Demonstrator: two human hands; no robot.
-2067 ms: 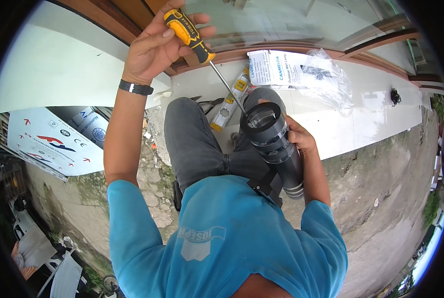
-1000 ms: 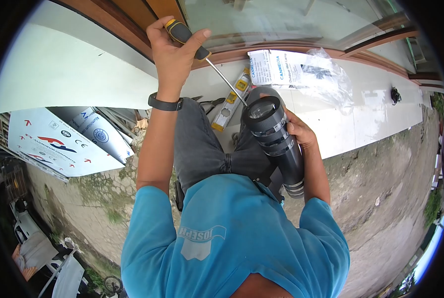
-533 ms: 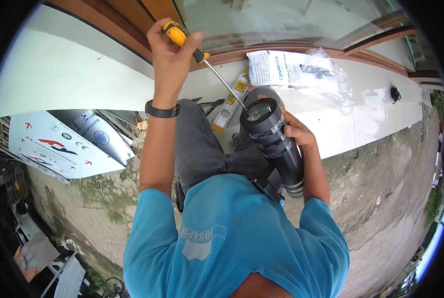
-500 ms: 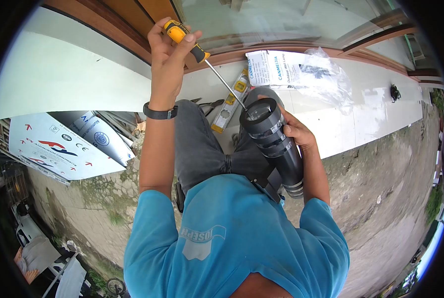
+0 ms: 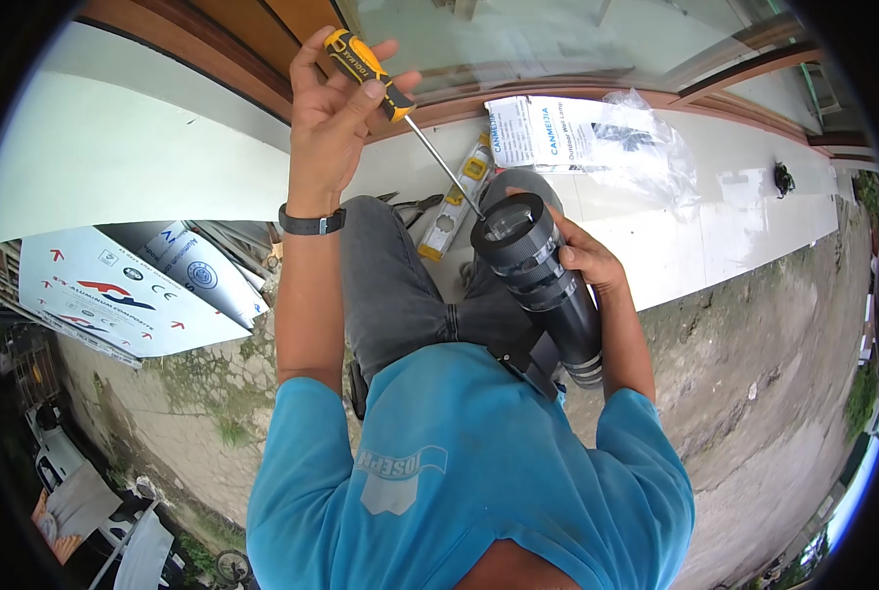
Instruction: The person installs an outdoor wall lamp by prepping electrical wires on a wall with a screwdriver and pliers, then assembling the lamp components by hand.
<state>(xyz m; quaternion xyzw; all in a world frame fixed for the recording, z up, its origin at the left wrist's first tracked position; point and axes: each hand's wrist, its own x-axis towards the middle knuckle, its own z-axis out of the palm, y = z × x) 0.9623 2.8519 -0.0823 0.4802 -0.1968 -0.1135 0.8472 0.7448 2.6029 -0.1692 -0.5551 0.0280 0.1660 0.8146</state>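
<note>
Yellow-and-black screwdriver, one: fingers of the left hand now looser round its handle than before, tip still inside the lamp's mouth. One black cylindrical lamp, over the lap, clamped by the right hand. One spirit level on the floor beyond.

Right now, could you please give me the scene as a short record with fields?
Left hand: grips the yellow-and-black screwdriver
Screwdriver tip: inside the open end of the black lamp
Right hand: holds the lamp over the lap
Ledge: carries a yellow spirit level and a bagged box
</note>
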